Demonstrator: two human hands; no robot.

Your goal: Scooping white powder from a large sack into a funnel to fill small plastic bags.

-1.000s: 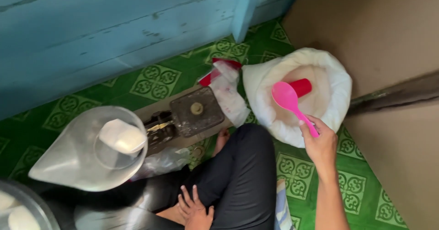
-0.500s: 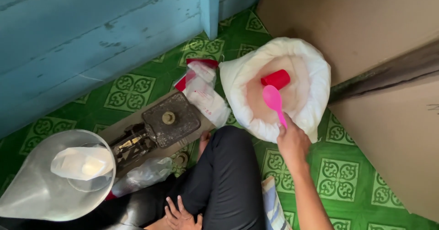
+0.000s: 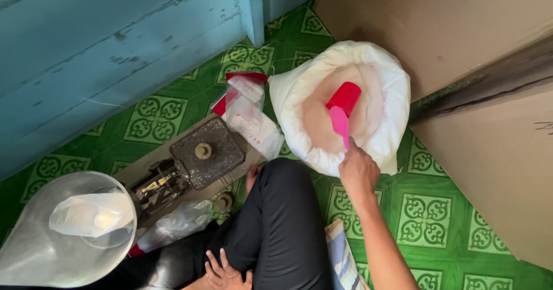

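Two hands in view, both mine. My right hand (image 3: 358,172) was closed around the handle of a pink scoop (image 3: 340,123), whose bowl sat down inside the mouth of a white sack (image 3: 387,94) at about one o'clock from my knee. The sack stood open on the green patterned floor (image 3: 426,221), its rim rolled back, and held a pale, pinkish-white powder or grain (image 3: 317,117); I could not tell which. A red cup (image 3: 345,97) lay tilted in that fill, touching the scoop at its twelve o'clock side. My left hand (image 3: 224,272) rested flat on my black trouser leg (image 3: 282,221) at six o'clock, fingers spread, holding nothing. At nine o'clock from the sack lay a few clear plastic bags with red tops (image 3: 245,108), overlapping one another, just beside the sack's wall. Below them, at about eight o'clock, stood a dark metal balance scale (image 3: 201,154) with a square platform and a round brass knob at its centre. A big round metal pan (image 3: 63,238) sat at the scale's seven o'clock end, with a filled clear bag (image 3: 92,216) lying in it. A crumpled empty bag (image 3: 173,226) lay between pan and my leg. Blue painted boards (image 3: 115,48) ran across eleven o'clock; brown cardboard (image 3: 489,151) filled the three o'clock side.
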